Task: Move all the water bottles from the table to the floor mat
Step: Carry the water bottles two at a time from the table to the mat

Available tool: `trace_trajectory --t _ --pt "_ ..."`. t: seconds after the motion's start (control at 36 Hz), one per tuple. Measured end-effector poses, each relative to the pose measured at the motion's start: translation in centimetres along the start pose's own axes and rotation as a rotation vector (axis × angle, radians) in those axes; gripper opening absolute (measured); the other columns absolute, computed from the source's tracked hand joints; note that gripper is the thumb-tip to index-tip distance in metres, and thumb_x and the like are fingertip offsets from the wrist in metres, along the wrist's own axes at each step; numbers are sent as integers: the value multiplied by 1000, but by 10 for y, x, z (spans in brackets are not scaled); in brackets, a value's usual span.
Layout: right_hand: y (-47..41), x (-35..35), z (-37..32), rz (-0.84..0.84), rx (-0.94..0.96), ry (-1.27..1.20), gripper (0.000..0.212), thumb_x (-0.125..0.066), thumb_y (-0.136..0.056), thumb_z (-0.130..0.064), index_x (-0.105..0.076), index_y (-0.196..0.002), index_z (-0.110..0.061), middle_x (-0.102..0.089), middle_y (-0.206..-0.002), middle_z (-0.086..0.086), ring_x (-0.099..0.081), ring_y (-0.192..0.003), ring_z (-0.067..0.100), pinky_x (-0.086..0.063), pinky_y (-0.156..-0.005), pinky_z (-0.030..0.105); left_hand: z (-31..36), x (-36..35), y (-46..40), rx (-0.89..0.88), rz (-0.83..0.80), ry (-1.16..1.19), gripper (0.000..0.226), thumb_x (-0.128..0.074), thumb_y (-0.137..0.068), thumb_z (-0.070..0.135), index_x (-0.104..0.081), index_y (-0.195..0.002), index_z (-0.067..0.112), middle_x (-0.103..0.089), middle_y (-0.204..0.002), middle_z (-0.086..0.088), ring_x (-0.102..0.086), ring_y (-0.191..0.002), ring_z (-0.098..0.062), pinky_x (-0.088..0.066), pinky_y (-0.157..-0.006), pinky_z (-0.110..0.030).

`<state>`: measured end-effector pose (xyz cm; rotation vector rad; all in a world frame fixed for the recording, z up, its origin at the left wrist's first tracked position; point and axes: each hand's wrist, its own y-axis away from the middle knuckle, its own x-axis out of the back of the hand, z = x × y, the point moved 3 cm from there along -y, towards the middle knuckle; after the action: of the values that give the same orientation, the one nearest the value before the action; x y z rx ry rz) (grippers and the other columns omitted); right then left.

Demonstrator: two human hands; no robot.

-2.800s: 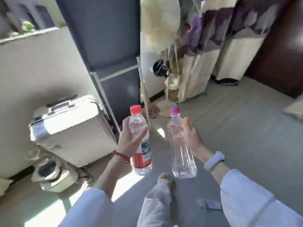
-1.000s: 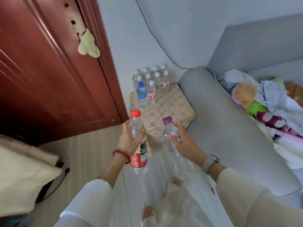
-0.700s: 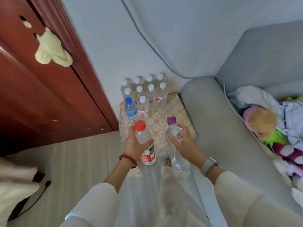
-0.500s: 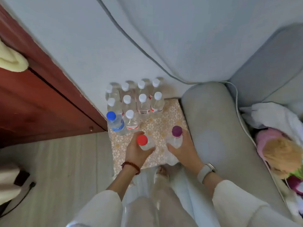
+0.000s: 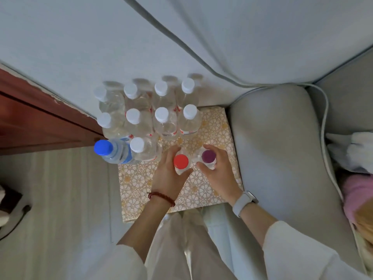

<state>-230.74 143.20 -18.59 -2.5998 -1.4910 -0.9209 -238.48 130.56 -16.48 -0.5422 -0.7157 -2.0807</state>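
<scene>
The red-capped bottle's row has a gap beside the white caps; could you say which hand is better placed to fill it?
Left. The left hand grips the red-capped bottle nearest that gap; the right hand holds the purple-capped bottle farther toward the sofa.

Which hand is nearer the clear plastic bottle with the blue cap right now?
Left. The left hand grips the red-capped bottle, directly beside the blue-capped clear plastic bottle. The right hand holds the purple-capped bottle, farther off.

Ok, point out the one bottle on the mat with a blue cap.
It is the blue-capped bottle at the mat's near-left edge, beside the door side. The others standing free have white caps; the two in the hands are red and purple.
</scene>
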Motion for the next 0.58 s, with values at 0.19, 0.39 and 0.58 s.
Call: trace_trajectory --t 0.19,0.39,0.58 --pt "-5 13 -13 -14 78 304 47 -67 -80 -32 -50 -121 -17 -50 -120 4 -57 -99 14 -51 -77 21 4 12 3 -104 37 -244 60 -76 -69 29 -51 -122 16 -53 -124 -5 -49 -113 -26 -46 -86 -37" --pt "-10 16 -28 -62 121 584 39 -64 -83 -32 -52 -114 -11 -50 -110 11 -54 -93 25 -51 -75 30 11 23 -5 -302 88 -456 51 -86 -53 21 -62 -96 11 -66 -91 -12 -62 -81 -33 -54 -67 -41" --pt "-16 11 -36 -44 66 486 38 -63 -84 -29 -51 -113 -7 -50 -112 10 -60 -86 26 -51 -71 28 15 36 -20 -409 142 -564 56 -90 -40 23 -64 -87 8 -67 -80 -6 -65 -68 -26 -50 -67 -34"
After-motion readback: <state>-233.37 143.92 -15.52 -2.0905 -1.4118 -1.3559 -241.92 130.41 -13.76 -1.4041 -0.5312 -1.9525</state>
